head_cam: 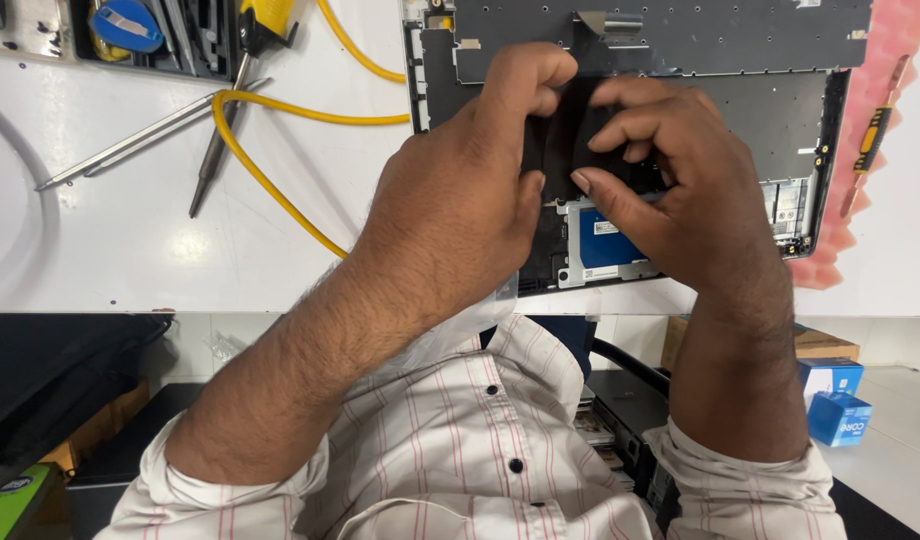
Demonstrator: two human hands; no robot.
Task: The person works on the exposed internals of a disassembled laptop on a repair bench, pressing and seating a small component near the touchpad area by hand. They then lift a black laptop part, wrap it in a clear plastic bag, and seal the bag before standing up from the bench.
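Observation:
An opened laptop base (740, 90) lies upside down on the white table (130, 240), its dark inner panel and a blue-labelled part (605, 245) showing. My left hand (460, 190) and my right hand (670, 170) meet over its middle. Both pinch a flat black piece (570, 135) between thumbs and fingers, just above the laptop's lower edge. Most of that black piece is hidden by my fingers.
A yellow cable (270, 180) loops across the table at left, beside metal tweezers (140, 140) and a thin probe tool (215, 150). A tool tray (150, 35) stands at the back left. Pink foam (880, 150) and a screwdriver (865, 150) lie right of the laptop. Blue boxes (835, 400) sit below.

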